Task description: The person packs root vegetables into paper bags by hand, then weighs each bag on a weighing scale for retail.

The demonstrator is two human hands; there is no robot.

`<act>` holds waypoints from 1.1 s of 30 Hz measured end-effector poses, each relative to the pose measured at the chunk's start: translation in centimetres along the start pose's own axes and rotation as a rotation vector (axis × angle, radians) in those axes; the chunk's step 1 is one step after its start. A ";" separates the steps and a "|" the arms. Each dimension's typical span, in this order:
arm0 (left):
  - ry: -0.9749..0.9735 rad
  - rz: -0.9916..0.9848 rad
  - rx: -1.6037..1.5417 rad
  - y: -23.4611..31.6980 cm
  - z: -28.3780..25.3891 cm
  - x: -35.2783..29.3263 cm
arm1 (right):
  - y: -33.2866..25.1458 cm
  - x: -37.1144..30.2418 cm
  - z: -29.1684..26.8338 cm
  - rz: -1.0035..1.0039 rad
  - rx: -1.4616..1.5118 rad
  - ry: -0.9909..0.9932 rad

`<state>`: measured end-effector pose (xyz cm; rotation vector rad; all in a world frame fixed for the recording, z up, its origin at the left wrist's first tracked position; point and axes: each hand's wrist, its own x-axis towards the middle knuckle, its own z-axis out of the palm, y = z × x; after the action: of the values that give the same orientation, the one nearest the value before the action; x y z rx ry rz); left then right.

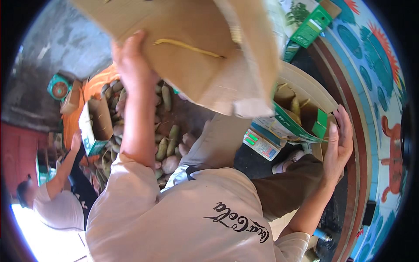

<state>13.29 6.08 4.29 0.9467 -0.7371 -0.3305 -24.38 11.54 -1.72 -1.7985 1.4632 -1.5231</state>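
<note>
Left hand [131, 56] flat against raised cardboard box [192, 48], right hand [338, 142] well apart.

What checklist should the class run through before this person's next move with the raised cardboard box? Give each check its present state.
1. Left hand on raised box: ok, the palm presses its side.
2. Right hand helping with that box: not ok, it rests by the open carton at the right.
3. Raised box shut: not ok, a flap hangs loose.
4. Contents of raised box: cannot tell.
5. Ground below: not ok, a heap of tubers and a scale lie there.
6. Co-worker well apart: ok, at the far left.
</note>
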 end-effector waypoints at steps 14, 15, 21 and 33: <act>0.247 0.203 0.347 -4.0 -16.6 6.9 | 7.7 1.4 2.0 0.110 -0.072 -0.120; 0.272 0.207 0.330 -4.0 -16.2 7.0 | 7.8 1.2 1.9 0.129 -0.069 -0.127; 0.262 0.337 0.309 -3.3 -12.6 9.9 | 7.6 1.0 2.6 0.158 -0.077 -0.139; 0.013 -0.088 0.262 -3.9 -2.4 18.6 | 6.8 0.9 4.0 0.094 -0.192 -0.175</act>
<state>28.49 -5.03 8.03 1.2306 -0.7400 -0.3092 -24.14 6.78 -8.05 -1.8871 1.6269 -1.1830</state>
